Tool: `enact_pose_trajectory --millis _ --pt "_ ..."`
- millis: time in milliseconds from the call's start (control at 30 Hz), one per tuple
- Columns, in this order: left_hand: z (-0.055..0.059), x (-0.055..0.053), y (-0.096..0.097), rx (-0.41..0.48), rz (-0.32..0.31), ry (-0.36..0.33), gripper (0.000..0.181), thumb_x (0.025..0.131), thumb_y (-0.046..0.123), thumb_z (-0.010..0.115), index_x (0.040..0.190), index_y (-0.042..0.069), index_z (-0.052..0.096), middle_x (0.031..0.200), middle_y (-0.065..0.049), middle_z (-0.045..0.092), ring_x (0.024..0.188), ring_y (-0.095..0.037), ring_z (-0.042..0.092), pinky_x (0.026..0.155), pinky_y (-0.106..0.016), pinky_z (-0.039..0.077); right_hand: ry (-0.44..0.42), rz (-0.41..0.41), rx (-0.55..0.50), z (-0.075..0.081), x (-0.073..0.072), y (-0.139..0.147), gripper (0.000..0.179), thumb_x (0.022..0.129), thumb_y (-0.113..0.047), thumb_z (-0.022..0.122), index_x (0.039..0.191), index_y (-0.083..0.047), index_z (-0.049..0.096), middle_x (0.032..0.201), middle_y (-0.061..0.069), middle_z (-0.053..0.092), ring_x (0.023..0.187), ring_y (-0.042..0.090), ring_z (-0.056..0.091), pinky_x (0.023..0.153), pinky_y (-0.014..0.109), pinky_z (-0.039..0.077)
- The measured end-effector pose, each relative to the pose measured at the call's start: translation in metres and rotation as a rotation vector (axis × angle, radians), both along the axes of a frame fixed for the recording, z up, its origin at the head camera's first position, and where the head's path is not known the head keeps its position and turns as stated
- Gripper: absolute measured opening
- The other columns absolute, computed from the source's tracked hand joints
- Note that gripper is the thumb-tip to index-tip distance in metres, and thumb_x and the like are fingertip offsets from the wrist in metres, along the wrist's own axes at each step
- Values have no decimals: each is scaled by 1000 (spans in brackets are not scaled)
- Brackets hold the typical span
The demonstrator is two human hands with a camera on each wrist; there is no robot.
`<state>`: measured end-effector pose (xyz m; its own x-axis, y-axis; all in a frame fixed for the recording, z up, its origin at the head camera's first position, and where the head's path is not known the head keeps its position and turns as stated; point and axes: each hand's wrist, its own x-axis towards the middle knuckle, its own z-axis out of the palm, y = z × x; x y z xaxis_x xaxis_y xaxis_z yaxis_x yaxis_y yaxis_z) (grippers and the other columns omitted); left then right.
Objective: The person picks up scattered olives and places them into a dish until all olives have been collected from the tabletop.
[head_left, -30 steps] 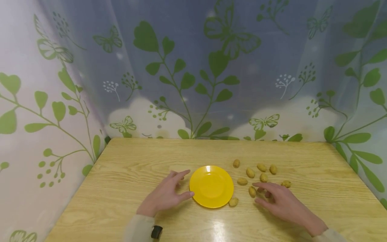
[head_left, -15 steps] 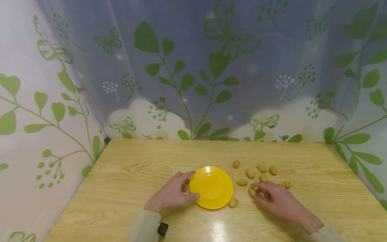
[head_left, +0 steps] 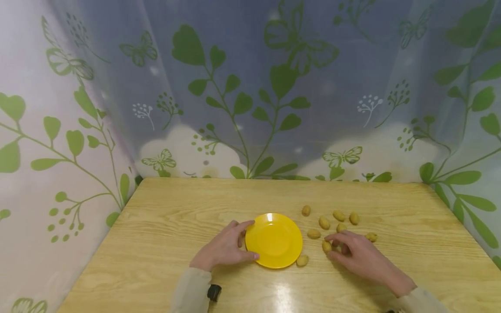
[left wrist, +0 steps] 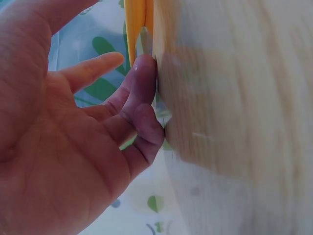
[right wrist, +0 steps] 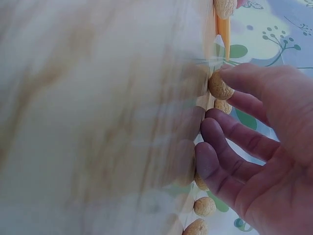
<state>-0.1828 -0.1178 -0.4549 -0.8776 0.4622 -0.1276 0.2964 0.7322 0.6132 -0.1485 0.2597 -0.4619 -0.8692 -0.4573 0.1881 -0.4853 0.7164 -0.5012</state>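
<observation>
A round yellow plate (head_left: 274,241) lies on the wooden table. At its left side my left hand (head_left: 225,245) holds the rim, thumb low and index finger high along the edge. In the left wrist view the other fingers of the left hand (left wrist: 73,142) curl down to the tabletop. To the right of the plate, my right hand (head_left: 360,254) pinches a tan walnut (head_left: 326,247) between thumb and index finger. The right wrist view shows that walnut (right wrist: 221,87) against the thumb, with the remaining fingers bent beside it at table level.
Several more walnuts are scattered right of and behind the plate, one walnut (head_left: 302,260) close by its lower right rim and another walnut (head_left: 371,237) just beyond the right hand. The wooden table (head_left: 188,204) ends at a leaf-and-butterfly curtain (head_left: 242,104).
My left hand has moved right onto the plate's rim. My right hand's thumb and index finger have closed onto the nearest walnut. Plate and other walnuts stay put.
</observation>
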Motion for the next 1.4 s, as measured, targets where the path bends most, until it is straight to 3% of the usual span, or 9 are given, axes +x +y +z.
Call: enact_pose_trajectory --millis 267,533,733,1400 --pt "-2 -1 0 0 -1 -4 97 78 48 85 156 8 41 114 -7 52 81 -13 48 69 -25 42 -55 -12 -33 -1 -4 0 27 90 -18 79 115 -11 72 95 -5 70 70 -5 49 60 20 46" --pt "-2 -1 -1 5 2 -18 102 76 47 87 157 8 40 113 -6 51 82 -13 48 69 -24 42 -207 -42 -70 2 -4 0 29 90 -23 78 117 -14 71 106 1 73 77 -3 59 66 22 51" --pt "-2 -1 -2 14 -8 -31 101 77 46 87 157 9 39 114 -7 51 82 -13 48 69 -24 42 -266 -45 -90 0 -6 2 30 91 -25 78 118 -16 70 105 1 73 77 -1 60 64 23 50" --pt "0 0 0 20 6 -75 105 76 46 87 160 12 34 114 -7 49 83 -16 47 71 -27 42 -229 -69 -202 -3 -7 -6 26 89 -23 79 113 -19 72 102 1 73 82 0 67 67 24 56"
